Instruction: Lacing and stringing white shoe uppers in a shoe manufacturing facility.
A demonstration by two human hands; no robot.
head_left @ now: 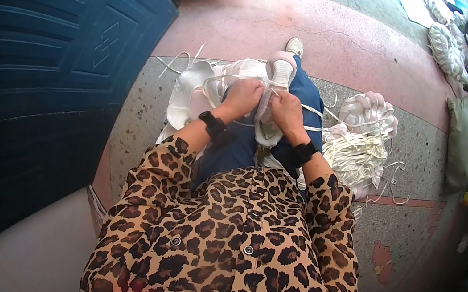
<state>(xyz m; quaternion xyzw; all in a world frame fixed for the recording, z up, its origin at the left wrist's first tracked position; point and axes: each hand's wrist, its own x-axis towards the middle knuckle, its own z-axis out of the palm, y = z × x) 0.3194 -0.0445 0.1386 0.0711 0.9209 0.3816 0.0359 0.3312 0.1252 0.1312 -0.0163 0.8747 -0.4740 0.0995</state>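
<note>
We looked down on a speckled floor (406,233), banded pink and grey, with a dark blue panelled door (76,49) along its left side. Blue jeans (308,99) reached forward above it; a heap of cream shoelaces (354,158) and a smaller stack of shoe uppers (368,110) lay beside the right leg. The pink-and-white lace-up shoe (279,74) sat between the legs, at the two hands. We judged it light and soft, apt to crumple under a hard squeeze and not very slippery, best held by the heel or along the sides of its opening; whether it had a sole, we could not tell. Its rounded toe appeared to point away from the wearer, its long axis running nearly straight forward from the body. The left hand (245,98) and the right hand (287,113) were both clenched, each apparently pinching the white shoelace (268,82), a thin, limp strand best gripped close to the eyelets.
</note>
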